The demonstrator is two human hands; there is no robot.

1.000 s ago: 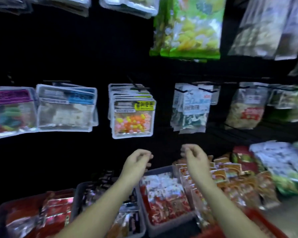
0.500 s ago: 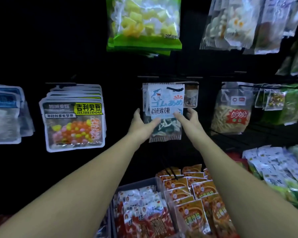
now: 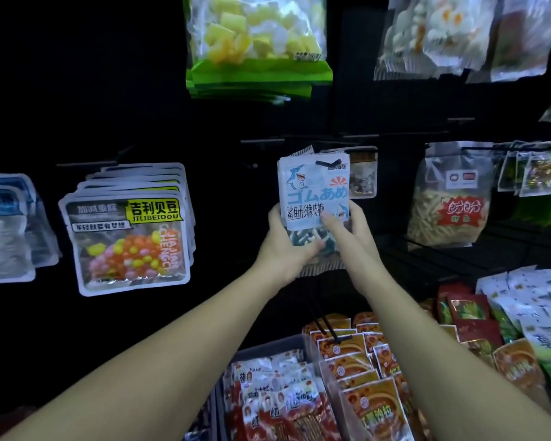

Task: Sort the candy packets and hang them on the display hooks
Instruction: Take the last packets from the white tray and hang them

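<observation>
Head view shows us both hands on the shark candy packets (image 3: pixel 314 192), a stack hanging from a black hook (image 3: pixel 329 162) near the middle of the dark display wall (image 3: pixel 109 106). Our left hand (image 3: pixel 285 249) curls its fingers round the stack's left edge. Our right hand (image 3: pixel 352 232) pinches the right edge, thumb on the front. The front packet reads "ゴムあめ" in blue, with cartoon sharks. Toward the wall's left edge hang jelly bean packets (image 3: pixel 131 237) labelled "JILIBEIDOU" on yellow. Below, a grey bin (image 3: pixel 268 347) holds red packets (image 3: pixel 277 399).
</observation>
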